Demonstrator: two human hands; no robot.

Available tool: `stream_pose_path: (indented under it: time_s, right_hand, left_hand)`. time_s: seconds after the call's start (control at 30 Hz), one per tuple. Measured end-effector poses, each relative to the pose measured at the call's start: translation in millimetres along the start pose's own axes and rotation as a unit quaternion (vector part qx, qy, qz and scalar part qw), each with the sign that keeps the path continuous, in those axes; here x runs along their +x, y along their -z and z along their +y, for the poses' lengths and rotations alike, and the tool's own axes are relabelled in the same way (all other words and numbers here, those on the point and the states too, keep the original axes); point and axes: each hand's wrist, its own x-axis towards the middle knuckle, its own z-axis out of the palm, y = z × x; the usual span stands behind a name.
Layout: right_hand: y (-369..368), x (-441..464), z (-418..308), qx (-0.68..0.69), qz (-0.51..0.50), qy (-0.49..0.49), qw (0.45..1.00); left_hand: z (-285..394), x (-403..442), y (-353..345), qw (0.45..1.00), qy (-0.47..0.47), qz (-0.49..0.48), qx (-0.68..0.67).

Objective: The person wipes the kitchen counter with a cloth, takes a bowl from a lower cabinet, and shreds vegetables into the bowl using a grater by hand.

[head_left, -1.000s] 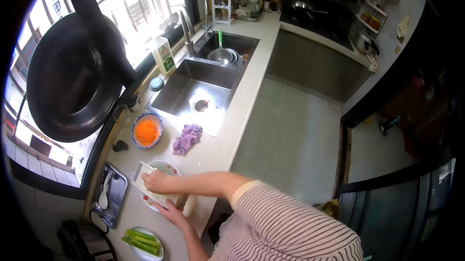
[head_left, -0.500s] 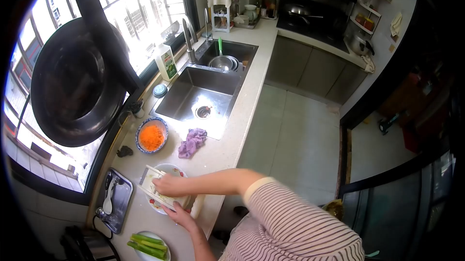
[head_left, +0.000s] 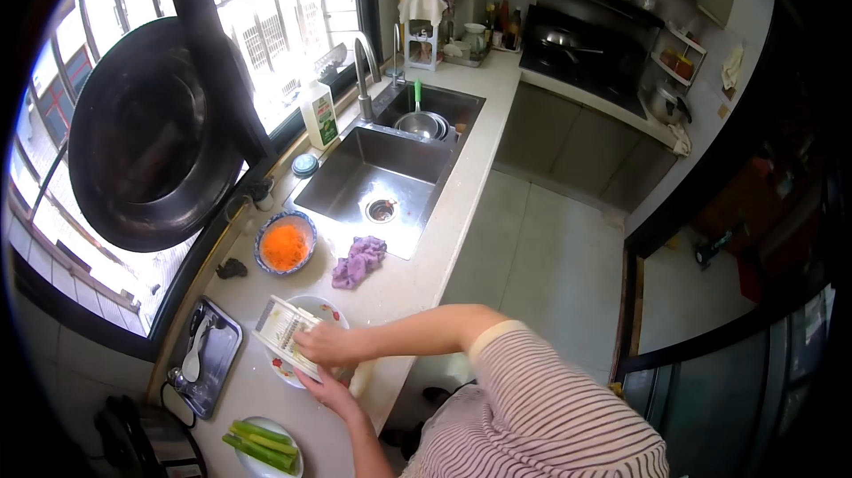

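A white grater [head_left: 282, 325] lies slanted across a white bowl with a red floral pattern [head_left: 335, 311]. My left hand [head_left: 330, 391] grips the grater's lower end. On the grating face rests my right hand [head_left: 327, 345], its fingers closed and pressed down; whatever they hold is hidden. A long pale piece [head_left: 361, 377], perhaps a peeled vegetable, lies on the counter just right of my left hand. Above the grater is a blue-rimmed bowl of shredded orange food [head_left: 284, 248].
A purple cloth [head_left: 359, 262] lies near the steel sink [head_left: 382, 172]. On the left are a metal tray [head_left: 213, 371] with utensils and a plate of green stalks [head_left: 262, 445]. A large black wok [head_left: 146, 132] hangs by the window. The stove [head_left: 577, 56] stands farther back.
My right hand has slid down the grater toward my left hand, uncovering more of its upper face. The view has shifted slightly.
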Motion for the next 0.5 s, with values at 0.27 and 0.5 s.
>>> stream_pose_path:
  time_s: [0.27,0.5]
  right_hand:
    - [-26.0,46.1,16.2,0.009,-0.010,-0.091,0.996]
    - [9.1,-0.3,-0.5,0.023,-0.004,0.007,1.000]
  left_hand:
    - [-3.5,1.1,0.8,1.000,0.014,-0.004,-0.007]
    - [-9.5,1.0,-2.2,0.999,-0.040,0.014,0.003]
